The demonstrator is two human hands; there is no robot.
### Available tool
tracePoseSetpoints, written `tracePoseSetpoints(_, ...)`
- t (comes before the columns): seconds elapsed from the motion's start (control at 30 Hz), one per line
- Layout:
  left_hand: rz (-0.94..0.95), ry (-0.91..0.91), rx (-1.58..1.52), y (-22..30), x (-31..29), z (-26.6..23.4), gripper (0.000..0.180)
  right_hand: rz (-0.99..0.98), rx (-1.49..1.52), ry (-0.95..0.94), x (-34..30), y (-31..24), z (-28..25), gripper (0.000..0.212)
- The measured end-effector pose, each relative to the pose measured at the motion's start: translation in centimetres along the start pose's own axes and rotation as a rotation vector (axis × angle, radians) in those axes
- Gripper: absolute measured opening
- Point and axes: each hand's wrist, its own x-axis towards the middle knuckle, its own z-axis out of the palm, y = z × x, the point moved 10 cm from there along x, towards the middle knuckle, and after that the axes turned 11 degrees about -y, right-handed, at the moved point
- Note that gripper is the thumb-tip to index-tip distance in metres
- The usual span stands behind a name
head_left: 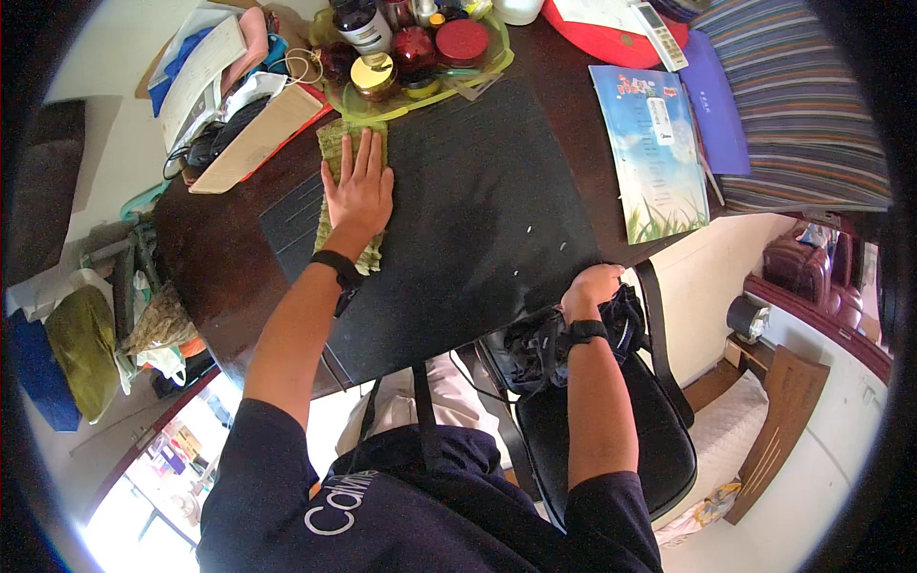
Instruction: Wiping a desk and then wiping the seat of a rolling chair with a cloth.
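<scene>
Pressing down on a green cloth (334,145) with the left hand (359,196), up and left of the middle of the frame, fingers straight, palm flat, not clamped around it. Right of the middle, touching the corner of the dark table (205,256) with the right hand (594,285), just above a black bundle (619,323) on the chair (611,449); cannot tell whether gripping the edge or only resting. Perhaps easy to bump the green tray (387,109) at the top of the frame, with the cloth's far end so near: after one hard push up, maybe knocking things over. Possible too: wrinkling the cloth, or sliding the black mat (478,210), by pressing too hard. Inside the tray, close together: a dark bottle (361,27) with a white label, a jar with a gold lid (373,74), a jar with a red lid (462,40) and a shiny dark red jar (413,48). In the open box (250,143) at the upper left: papers (202,84), something pink (253,40) and black stuff, piled high, perhaps ready to spill after a knock.
</scene>
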Motion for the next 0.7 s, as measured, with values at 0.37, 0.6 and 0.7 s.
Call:
tracePoseSetpoints(0.37, 0.416, -0.175, -0.049, 8.7, -10.8, 2.3, 0.059, -0.057, -0.137, 0.051, 1.8, 0.7, 0.1, 0.061)
tracePoseSetpoints(0.6, 0.528, -0.046, -0.103, 11.5, -8.6, -0.5, 0.055, -0.019, -0.071, 0.026, 0.3, 0.2, 0.0, 0.055)
tracePoseSetpoints(0.7, 0.51, 0.044, -0.117, 14.3, -3.9, -2.8, 0.054, -0.099, -0.224, 0.004, 1.4, -0.5, -0.1, 0.055)
